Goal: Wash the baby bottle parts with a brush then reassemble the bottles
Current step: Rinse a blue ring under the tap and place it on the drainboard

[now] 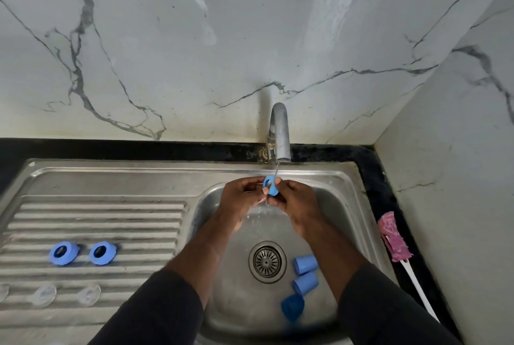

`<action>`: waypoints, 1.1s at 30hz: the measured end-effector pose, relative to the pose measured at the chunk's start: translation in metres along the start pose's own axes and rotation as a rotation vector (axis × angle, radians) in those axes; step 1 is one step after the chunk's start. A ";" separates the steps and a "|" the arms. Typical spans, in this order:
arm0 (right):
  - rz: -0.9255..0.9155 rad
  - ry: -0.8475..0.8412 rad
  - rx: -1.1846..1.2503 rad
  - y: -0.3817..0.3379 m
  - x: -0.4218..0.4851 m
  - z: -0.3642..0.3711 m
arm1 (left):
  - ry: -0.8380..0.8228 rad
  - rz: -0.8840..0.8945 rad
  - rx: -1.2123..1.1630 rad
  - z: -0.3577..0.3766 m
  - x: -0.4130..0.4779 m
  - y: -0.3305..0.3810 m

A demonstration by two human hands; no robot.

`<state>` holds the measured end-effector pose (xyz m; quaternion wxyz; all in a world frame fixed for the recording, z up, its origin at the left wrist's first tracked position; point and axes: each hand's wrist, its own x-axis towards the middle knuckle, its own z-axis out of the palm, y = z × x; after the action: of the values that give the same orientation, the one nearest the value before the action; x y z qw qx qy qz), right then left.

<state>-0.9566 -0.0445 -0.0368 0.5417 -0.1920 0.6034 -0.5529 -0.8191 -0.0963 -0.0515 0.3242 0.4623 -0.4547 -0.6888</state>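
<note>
Only one view is given. It is taken from the person's head, close above the sink (167,171), and is pointed forward and down. The wall (250,38) behind the tap (281,127) is seen across the top half.

A home kitchen's sink corner, most likely.
A stainless steel sink (322,172) with a ribbed draining board (97,216) is set in a black stone worktop (139,150). A curved metal tap (281,130) stands at its back edge, marble-patterned walls (194,52) meet in a corner, and a pink bottle brush (393,236) lies beside the basin.
</note>
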 end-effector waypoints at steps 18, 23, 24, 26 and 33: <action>0.193 0.051 0.147 0.014 -0.005 -0.020 | 0.014 0.086 0.125 0.014 -0.001 -0.014; 0.172 -0.063 -0.065 0.019 0.003 -0.020 | -0.041 0.106 0.152 0.010 -0.004 -0.010; 0.154 -0.083 -0.067 0.017 0.002 -0.020 | -0.050 0.097 0.136 0.009 -0.005 -0.009; 0.129 -0.119 -0.058 0.016 0.001 -0.018 | -0.061 0.038 0.061 0.007 -0.006 -0.010; -0.034 -0.145 -0.218 0.019 0.006 -0.016 | 0.002 -0.172 0.037 0.004 -0.002 -0.013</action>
<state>-0.9653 -0.0366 -0.0598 0.5505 -0.2994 0.6156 -0.4779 -0.8220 -0.0882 -0.0620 0.2558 0.5064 -0.4255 -0.7050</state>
